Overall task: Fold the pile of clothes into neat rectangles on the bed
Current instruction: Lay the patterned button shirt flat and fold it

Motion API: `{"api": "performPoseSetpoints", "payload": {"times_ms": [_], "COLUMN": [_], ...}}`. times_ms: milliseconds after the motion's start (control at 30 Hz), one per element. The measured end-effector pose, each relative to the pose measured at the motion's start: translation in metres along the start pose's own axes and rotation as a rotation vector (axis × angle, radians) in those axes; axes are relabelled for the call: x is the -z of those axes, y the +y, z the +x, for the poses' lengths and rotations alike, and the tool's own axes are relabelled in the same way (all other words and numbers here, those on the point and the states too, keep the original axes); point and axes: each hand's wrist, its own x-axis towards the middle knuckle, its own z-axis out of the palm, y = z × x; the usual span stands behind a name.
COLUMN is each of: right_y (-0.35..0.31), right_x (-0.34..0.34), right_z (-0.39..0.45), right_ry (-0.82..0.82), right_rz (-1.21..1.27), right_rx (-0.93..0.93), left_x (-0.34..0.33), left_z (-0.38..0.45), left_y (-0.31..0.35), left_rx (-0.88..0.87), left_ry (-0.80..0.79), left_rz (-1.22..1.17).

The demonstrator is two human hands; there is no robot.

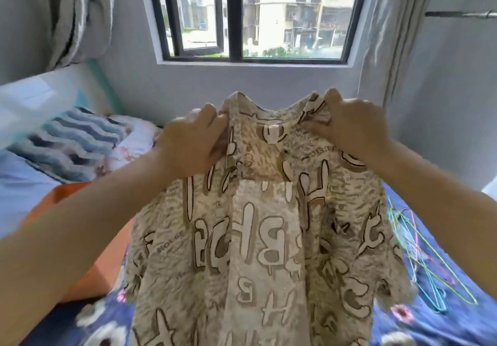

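A person holds up a shirt (pixel 258 224) in front of them, over the bed (pixel 443 324). The shirt is cream and brown with big puffy letters all over it. It hangs down from the two hands and fills the middle of the view, from the centre down to 6 o'clock.

The left hand (pixel 193 144) pinches the top of the shirt at one shoulder, with the fingers curled around the cloth. The right hand (pixel 352 128) grips the other shoulder the same way. The collar sits between the two hands.

The bed has a blue sheet with flowers on it. At 4 o'clock, some thin coloured hangers (pixel 427 259) lie on the sheet, just beside the shirt. At 8 o'clock, an orange cloth (pixel 107 259) lies on the bed, partly behind the left arm. At 9 o'clock there is a striped blue blanket (pixel 72 144). At 12 o'clock is a window (pixel 255 15) with tall buildings outside. A grey curtain (pixel 390 36) hangs at 2 o'clock.
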Motion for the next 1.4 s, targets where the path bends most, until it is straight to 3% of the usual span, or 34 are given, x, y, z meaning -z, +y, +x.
{"api": "performPoseSetpoints", "payload": {"times_ms": [200, 300, 500, 867, 1033, 1133, 1233, 1300, 1400], "right_y": [-0.002, 0.003, 0.011, 0.018, 0.013, 0.003, -0.015, -0.029, -0.047], "right_x": [-0.114, -0.184, -0.305, -0.514, -0.607, -0.680, -0.734, -0.753, -0.770], "right_z": [0.025, 0.049, 0.096, 0.164, 0.186, 0.175, 0.130, 0.091, 0.045], "right_ry": [-0.100, -0.127, -0.350, -0.465, -0.483, -0.605, -0.718, -0.695, -0.615], "right_rz": [0.062, 0.120, 0.081, 0.053, 0.037, 0.086, 0.114, 0.188, 0.302], "right_rx": [-0.081, -0.035, -0.059, -0.084, -0.169, -0.286, -0.275, -0.159, -0.034], "left_x": [-0.095, -0.159, -0.283, -0.506, -0.608, -0.679, -0.717, -0.730, -0.739], "left_z": [-0.007, -0.001, 0.013, 0.022, 0.032, 0.010, -0.030, -0.060, -0.091], "left_y": [-0.003, -0.010, -0.035, -0.077, -0.083, -0.068, -0.031, -0.002, 0.033], "left_rx": [0.158, 0.223, 0.195, 0.148, 0.227, 0.324, 0.483, 0.549, 0.580], "left_ry": [-0.326, -0.433, -0.524, -0.474, -0.770, -0.885, -1.090, -1.016, -0.673], "left_rz": [0.040, 0.010, -0.034, -0.033, 0.029, 0.010, -0.114, -0.270, -0.359]}}
